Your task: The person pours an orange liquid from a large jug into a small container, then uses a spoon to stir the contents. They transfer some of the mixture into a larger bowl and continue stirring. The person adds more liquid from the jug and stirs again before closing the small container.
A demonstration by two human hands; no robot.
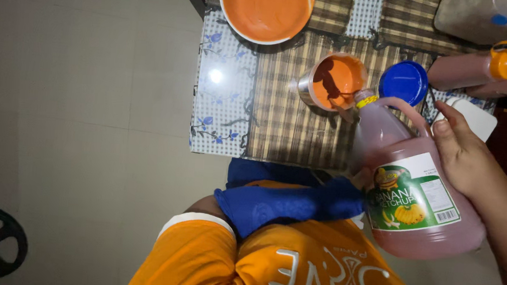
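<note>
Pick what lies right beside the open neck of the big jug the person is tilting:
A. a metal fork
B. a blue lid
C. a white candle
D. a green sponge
B: a round blue lid rests on the checked tablecloth just past the jug neck, next to the cup of orange sauce.

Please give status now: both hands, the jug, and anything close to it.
Right hand grips handle of jug. Left hand mostly hidden, blue cloth against jug. Jug tilted, mouth at cup. Blue lid beside cup.
</note>
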